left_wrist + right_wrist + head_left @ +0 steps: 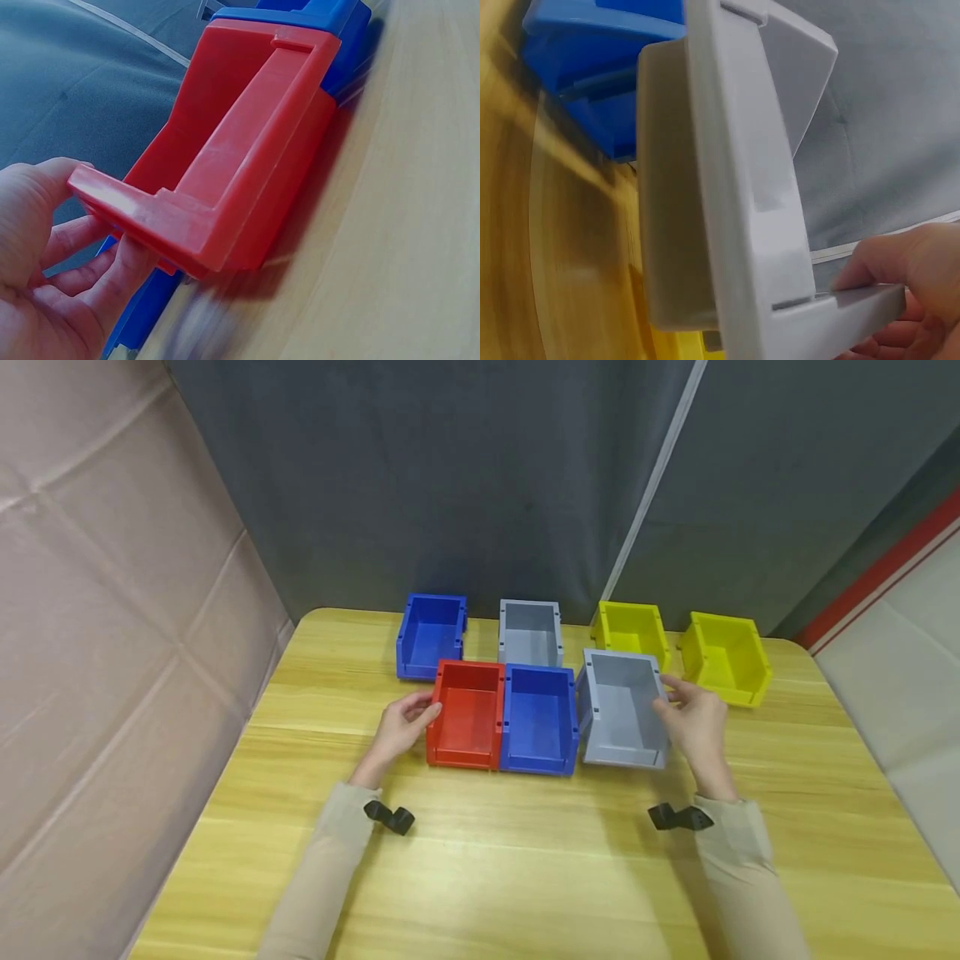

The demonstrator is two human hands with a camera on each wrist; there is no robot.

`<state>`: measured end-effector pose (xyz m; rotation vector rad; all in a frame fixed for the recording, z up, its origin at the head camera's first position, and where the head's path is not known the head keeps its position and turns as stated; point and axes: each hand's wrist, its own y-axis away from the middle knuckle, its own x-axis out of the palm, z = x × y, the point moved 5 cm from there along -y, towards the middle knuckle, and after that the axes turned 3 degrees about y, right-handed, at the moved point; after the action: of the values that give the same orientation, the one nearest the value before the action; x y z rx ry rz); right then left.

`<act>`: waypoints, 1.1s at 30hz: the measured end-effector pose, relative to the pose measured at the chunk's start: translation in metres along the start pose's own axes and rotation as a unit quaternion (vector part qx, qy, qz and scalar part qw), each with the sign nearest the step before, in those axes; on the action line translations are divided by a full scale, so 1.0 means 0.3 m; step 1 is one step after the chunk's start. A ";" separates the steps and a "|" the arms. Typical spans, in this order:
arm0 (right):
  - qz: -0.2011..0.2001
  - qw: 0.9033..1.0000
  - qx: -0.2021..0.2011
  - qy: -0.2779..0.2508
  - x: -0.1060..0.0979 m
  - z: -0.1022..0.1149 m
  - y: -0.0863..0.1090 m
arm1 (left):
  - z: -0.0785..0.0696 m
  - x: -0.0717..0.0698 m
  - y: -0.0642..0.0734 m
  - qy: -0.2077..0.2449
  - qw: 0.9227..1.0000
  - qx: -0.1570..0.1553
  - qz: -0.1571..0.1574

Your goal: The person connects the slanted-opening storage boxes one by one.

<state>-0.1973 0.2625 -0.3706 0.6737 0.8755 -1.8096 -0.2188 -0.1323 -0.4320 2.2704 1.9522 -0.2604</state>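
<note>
My left hand (405, 724) pinches the left side wall of a red storage bin (467, 714), thumb on the rim and fingers outside, as the left wrist view shows. Against the red bin's right side stands a blue bin (538, 718). With my right hand (695, 722) I grip the right wall of a grey bin (624, 710), its thumb at the rim. In the right wrist view the grey bin (735, 187) is tilted and appears raised off the table, beside the blue bin (604, 67). The right fingertips are partly hidden behind its wall.
Along the table's back edge stand another blue bin (432, 635), another grey bin (530, 633) and two yellow bins (633, 631). A dark curtain (450, 485) hangs behind the wooden table (480, 868). A pale wall covering (112, 610) flanks the left side.
</note>
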 end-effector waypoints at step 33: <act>0.250 0.931 -0.224 0.146 0.153 0.116 -0.032 | -0.006 0.000 0.000 -0.004 1.000 -0.011 0.000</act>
<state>-0.2252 0.2126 -0.3828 0.7879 1.1453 -1.0207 -0.2187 -0.1319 -0.4302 2.2511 1.9417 -0.2468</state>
